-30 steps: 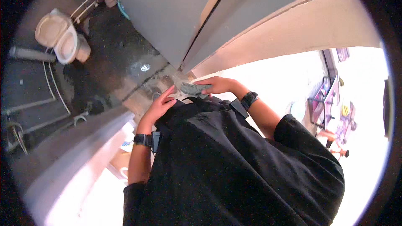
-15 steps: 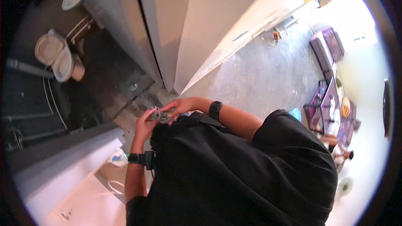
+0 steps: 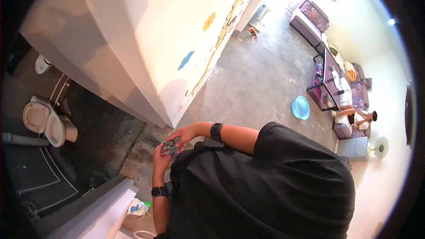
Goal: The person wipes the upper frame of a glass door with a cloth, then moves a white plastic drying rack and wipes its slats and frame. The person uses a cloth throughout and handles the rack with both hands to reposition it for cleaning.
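Both hands pinch a small crumpled grey-green cloth (image 3: 170, 145): left hand (image 3: 160, 161) at its 7 o'clock, right hand (image 3: 188, 132) at 2 o'clock. Fingers of each are clamped on its edges. A toilet (image 3: 44, 121) sits at 9 o'clock.

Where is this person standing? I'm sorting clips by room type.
Likely a home, at a bathroom doorway: a toilet on the dark floor to the left, a sofa and low table in the bright room beyond.
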### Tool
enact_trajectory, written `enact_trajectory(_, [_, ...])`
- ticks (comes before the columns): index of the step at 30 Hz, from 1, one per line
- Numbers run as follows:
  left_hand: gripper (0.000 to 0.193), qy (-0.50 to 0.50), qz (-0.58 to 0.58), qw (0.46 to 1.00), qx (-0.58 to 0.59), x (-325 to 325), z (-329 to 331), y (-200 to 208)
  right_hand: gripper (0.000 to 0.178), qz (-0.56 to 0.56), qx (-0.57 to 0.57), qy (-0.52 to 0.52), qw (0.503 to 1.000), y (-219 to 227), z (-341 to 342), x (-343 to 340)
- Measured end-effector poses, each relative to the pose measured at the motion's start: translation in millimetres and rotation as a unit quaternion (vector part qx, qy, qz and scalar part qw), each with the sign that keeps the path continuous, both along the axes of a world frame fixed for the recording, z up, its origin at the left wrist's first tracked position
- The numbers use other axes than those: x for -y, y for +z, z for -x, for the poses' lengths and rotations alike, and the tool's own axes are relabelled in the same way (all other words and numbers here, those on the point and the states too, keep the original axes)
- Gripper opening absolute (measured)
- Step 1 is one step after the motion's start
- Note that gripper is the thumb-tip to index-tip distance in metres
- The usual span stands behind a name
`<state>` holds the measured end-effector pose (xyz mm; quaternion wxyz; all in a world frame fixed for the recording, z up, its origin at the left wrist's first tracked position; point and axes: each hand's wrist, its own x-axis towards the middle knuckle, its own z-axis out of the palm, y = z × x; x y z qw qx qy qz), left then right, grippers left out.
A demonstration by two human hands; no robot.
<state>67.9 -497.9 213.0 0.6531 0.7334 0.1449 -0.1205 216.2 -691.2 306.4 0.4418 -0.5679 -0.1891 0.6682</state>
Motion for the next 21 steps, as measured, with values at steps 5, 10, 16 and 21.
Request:
enact_trajectory(5, [0.064,-0.038,-0.047,0.996,0.069,48,-27,32,0.055,-0.022,-0.048,0.010,0.999,0,-28,47])
enact_trajectory(10, [0.066,-0.101,-0.004,0.992,0.074,135,-76,53,0.049,-0.053,-0.088,-0.030,0.994,9,-78,140])
enact_trajectory(16, [0.039,-0.179,0.038,0.977,-0.107,251,-187,59,0.046,-0.057,-0.117,-0.220,0.967,15,-135,297])
enact_trajectory(21, [0.018,-0.295,-0.034,0.954,0.049,348,-281,69,0.048,-0.071,-0.124,-0.412,0.900,4,-154,412])
